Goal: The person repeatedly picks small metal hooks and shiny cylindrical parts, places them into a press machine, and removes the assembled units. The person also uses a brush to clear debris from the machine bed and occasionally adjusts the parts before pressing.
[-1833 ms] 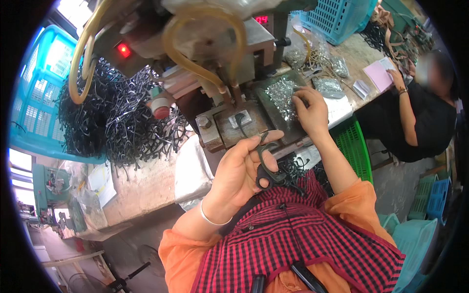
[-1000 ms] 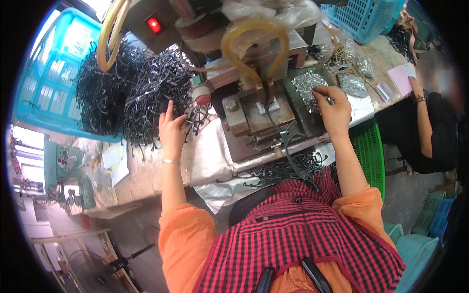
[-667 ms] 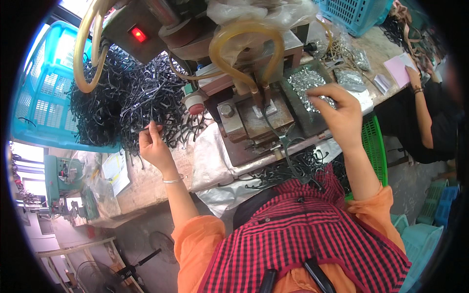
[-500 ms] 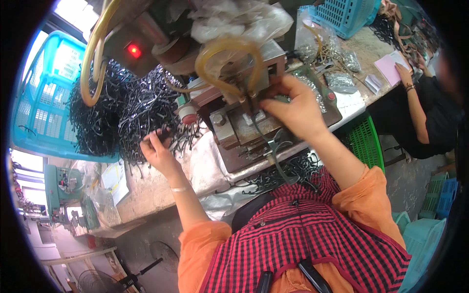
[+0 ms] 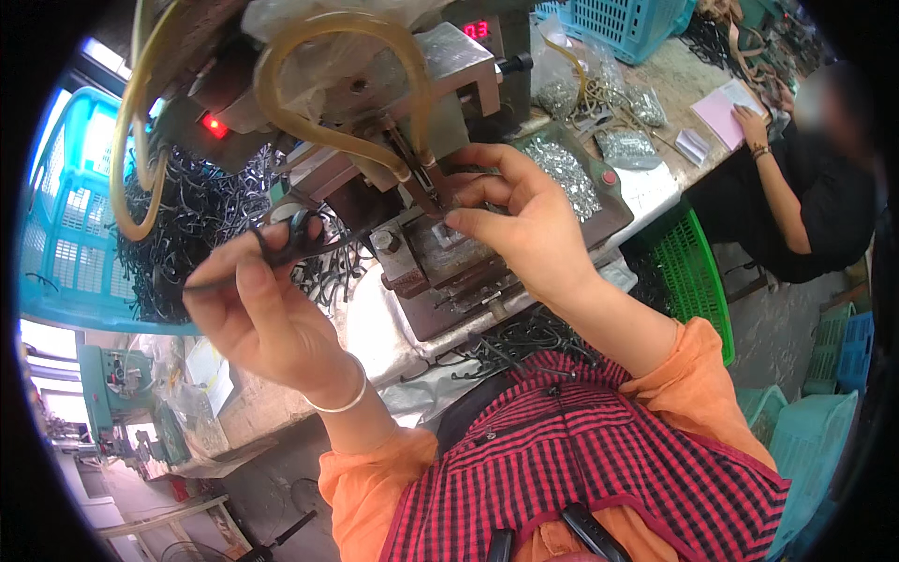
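Note:
My left hand [image 5: 267, 314] is raised in front of a grey press machine [image 5: 412, 140] and pinches a thin black curved metal part [image 5: 281, 248] between thumb and fingers. My right hand [image 5: 520, 220] reaches to the machine's small metal fixture [image 5: 449, 248], its fingertips pinched together on a tiny silver piece at the fixture's top. A yellowish hose [image 5: 309, 56] loops above both hands. A heap of the same black parts [image 5: 201, 225] lies to the left behind my left hand, and more black parts [image 5: 524, 342] lie at the bench edge by my lap.
A tray of small silver pieces [image 5: 567, 178] sits right of the fixture. A turquoise crate [image 5: 61, 225] stands far left, a turquoise basket [image 5: 623, 23] at the top, a green basket [image 5: 688, 272] at right. Another person in black [image 5: 805, 206] sits at the right.
My left hand has lifted out of the black heap holding one black part and come toward the machine. My right hand has stayed at the fixture, fingers now pinched at its top.

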Action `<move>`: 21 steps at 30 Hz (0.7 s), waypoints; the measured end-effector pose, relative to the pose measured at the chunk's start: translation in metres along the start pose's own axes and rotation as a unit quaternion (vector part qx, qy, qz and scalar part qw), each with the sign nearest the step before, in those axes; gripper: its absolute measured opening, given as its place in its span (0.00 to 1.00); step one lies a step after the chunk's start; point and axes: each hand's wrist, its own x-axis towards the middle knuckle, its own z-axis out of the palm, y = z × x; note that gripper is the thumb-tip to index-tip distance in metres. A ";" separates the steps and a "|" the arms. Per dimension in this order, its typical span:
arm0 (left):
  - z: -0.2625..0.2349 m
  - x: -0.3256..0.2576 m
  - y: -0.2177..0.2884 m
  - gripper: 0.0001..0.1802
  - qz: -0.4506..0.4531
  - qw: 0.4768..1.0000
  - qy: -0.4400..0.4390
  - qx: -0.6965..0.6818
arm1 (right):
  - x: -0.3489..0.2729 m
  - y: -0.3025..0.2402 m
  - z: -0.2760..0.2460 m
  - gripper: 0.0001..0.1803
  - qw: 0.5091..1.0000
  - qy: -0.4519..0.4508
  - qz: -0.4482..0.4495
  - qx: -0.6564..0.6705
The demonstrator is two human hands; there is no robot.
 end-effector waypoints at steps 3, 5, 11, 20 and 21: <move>0.007 -0.021 0.009 0.04 0.023 0.998 -0.061 0.018 | -0.008 -0.002 -0.024 0.21 0.975 -0.009 -0.098 -0.199; 0.014 -0.038 0.001 0.13 0.069 0.989 -0.118 0.060 | -0.001 0.014 -0.071 0.17 0.854 0.008 -0.227 -0.468; 0.030 -0.055 -0.001 0.15 0.184 0.914 -0.320 0.169 | 0.000 0.073 -0.137 0.10 0.723 0.100 -0.186 -0.658; 0.045 -0.045 -0.002 0.14 0.171 0.888 -0.386 0.184 | 0.017 0.082 -0.126 0.06 0.748 0.114 -0.244 -0.607; 0.045 -0.044 -0.002 0.14 0.168 0.887 -0.390 0.183 | 0.017 0.084 -0.122 0.07 0.742 0.099 -0.279 -0.601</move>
